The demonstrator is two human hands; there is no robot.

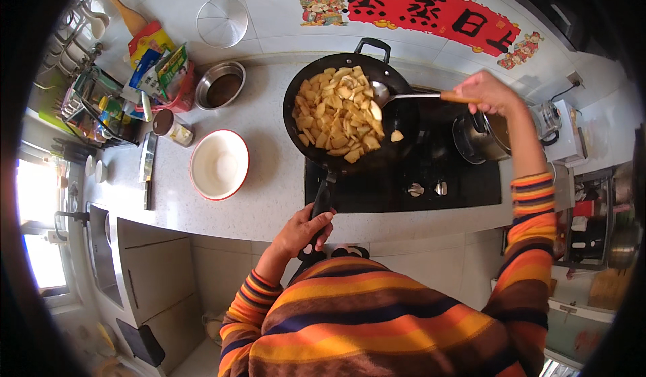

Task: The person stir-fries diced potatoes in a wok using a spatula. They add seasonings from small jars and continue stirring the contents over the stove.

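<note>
A black wok (398,107) over the glass-topped stove (366,195) holds a heap of sliced, light-brown food (335,112), perhaps potato. My left hand (305,230) is wrapped around the wok's long black handle (324,195) near the counter's front edge. In my right hand (487,94) is the wooden grip of a metal cooking spoon or ladle (414,95). Its bowl rests against the right side of the heap, partly covered by slices. One loose slice (397,136) lies apart on the wok's right side.
Left of the wok stand a red-rimmed white bowl (219,165), a steel bowl with dark liquid (220,85) and a brown-lidded jar (173,127). A kitchen knife (147,170) lies farther left. A metal pot (467,137) sits on the stove's right, under my right forearm.
</note>
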